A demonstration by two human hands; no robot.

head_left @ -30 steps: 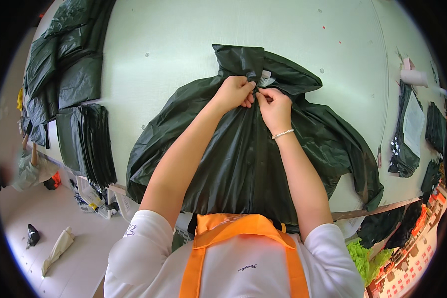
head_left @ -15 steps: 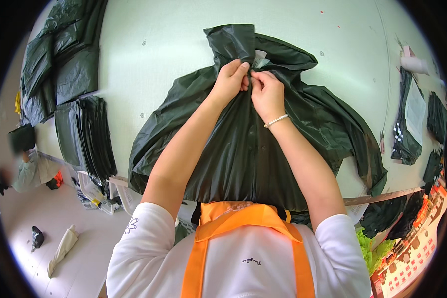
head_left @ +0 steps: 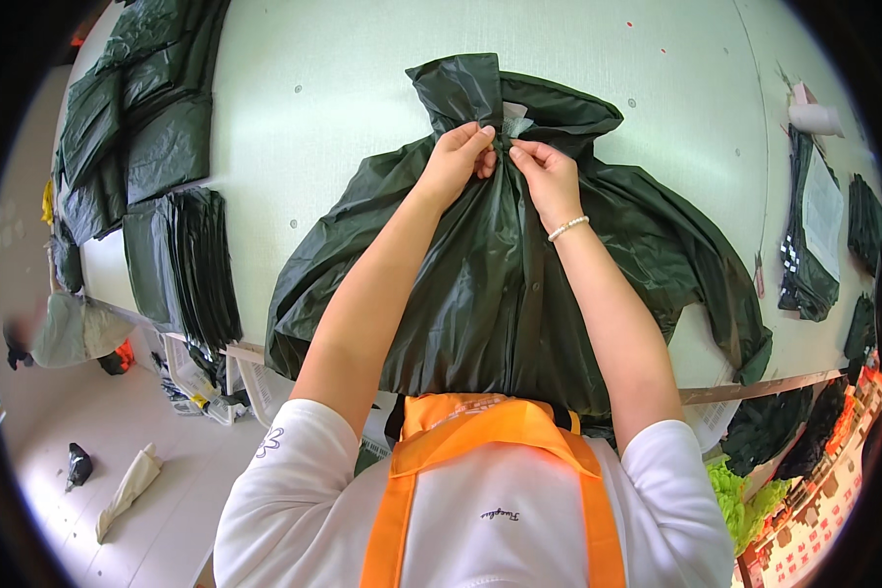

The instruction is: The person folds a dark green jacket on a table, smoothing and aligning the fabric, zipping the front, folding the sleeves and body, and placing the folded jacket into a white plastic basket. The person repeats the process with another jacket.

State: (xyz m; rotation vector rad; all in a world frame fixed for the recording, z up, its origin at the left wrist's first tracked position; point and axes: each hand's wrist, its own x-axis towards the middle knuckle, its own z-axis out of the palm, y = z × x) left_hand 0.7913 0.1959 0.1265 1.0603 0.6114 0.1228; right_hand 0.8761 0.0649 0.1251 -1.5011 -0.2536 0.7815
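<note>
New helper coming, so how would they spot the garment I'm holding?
On the pale table, the left hand and right hand pinch one glossy dark garment near its collar. It lies spread wide, a sleeve trailing at right, unlike the folded stack at left.

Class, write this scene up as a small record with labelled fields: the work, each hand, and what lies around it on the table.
Work: dark green, glossy, thin-sheet garment, collar end away from the person
Surface: pale, flat tabletop
Left-hand grip: pinching the garment just below the collar
Right-hand grip: pinching the garment close beside the left; fingertip contact unclear
Right wrist: whitish beaded bracelet
Neck opening: small whitish label
Left side: stack of folded, dark green, glossy pieces
Far right: white cylindrical roll
</note>
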